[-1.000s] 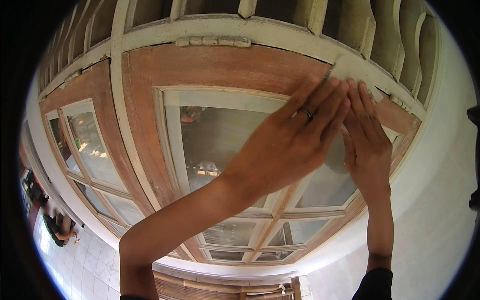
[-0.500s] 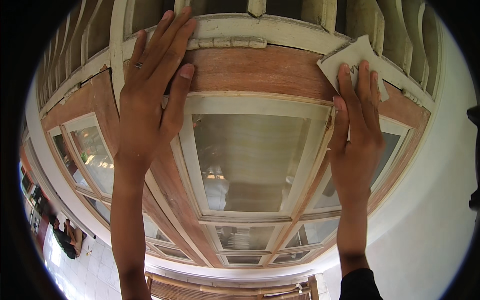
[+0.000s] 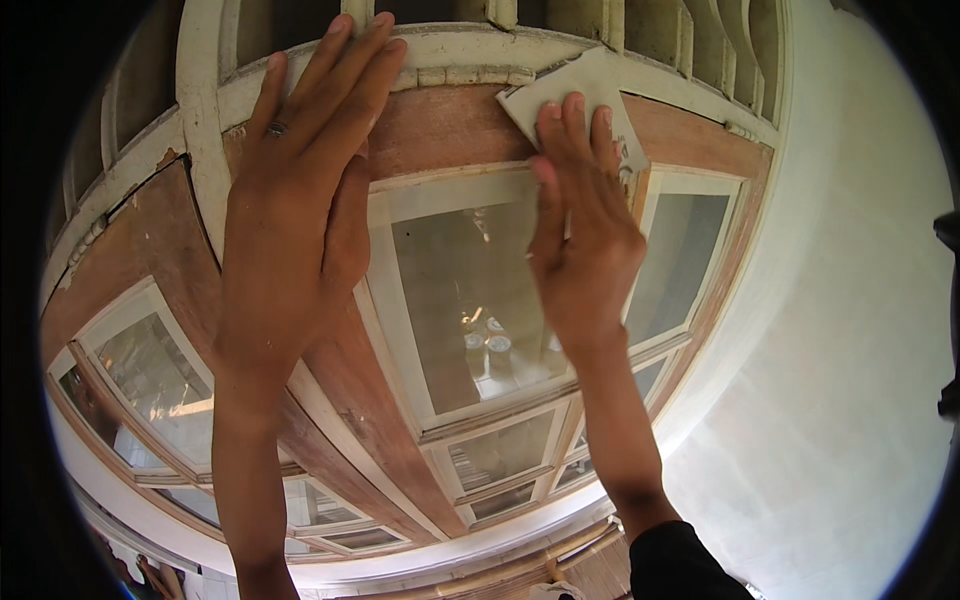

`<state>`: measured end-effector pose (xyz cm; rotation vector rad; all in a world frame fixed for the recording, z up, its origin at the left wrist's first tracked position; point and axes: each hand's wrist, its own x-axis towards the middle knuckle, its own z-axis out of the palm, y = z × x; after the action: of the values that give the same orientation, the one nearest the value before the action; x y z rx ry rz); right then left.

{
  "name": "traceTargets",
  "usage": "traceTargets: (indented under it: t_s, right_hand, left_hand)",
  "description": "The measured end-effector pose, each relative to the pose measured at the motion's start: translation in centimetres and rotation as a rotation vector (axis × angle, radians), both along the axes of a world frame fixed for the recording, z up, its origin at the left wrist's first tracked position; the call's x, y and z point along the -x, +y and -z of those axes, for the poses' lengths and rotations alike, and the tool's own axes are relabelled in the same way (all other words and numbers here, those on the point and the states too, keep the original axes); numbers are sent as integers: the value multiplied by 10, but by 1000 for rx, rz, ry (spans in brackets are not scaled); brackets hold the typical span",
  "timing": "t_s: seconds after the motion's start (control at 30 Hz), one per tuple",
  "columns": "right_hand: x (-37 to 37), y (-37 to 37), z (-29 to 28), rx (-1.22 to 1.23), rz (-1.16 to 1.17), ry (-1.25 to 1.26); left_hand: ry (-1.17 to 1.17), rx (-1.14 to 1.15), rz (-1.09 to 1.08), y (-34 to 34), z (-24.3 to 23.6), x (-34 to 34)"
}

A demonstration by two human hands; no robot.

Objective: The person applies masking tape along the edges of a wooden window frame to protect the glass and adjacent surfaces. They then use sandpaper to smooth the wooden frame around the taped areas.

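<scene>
My left hand (image 3: 295, 200), with a ring on one finger, lies flat with fingers spread over the top of the wooden window frame and the whitish frame (image 3: 440, 47) above it. My right hand (image 3: 590, 250) presses a folded, pale-backed sheet of sandpaper (image 3: 592, 74) against the top rail, thumb below and fingers stretched over it. Dark printing shows on the sheet's back. Bare reddish-brown wood (image 3: 450, 130) shows on the rail between the hands. Beneath it is a glass pane (image 3: 480, 310) with a pale border.
A paint-covered hinge (image 3: 475, 76) joins the rail to the whitish frame. Another window sash (image 3: 130, 255) stands at the left. A white wall (image 3: 820, 330) is on the right. Low down is bamboo furniture (image 3: 560, 565). Part of a person (image 3: 155, 580) shows at the lower left.
My right hand and the sandpaper have slid left along the top rail, closer to my left hand. My left hand stays at about the same place. The view has shifted and tilted.
</scene>
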<state>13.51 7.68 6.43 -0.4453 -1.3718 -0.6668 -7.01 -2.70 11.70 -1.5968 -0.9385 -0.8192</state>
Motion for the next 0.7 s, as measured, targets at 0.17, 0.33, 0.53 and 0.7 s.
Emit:
traceTargets:
  t_s: [0.17,0.33,0.53,0.7]
  right_hand:
    - [-22,5,-8,75,-21,189]
    - [-7,13,11,33,-58,70]
    - [-6,14,12,33,173,-23]
    - [-39,23,10,-3,120,-150]
  left_hand:
    - [-14,-2,95,2,1,3]
    - [10,-12,81,3,1,2]
    - [11,-23,78,4,2,0]
    - [23,-40,60,7,3,3]
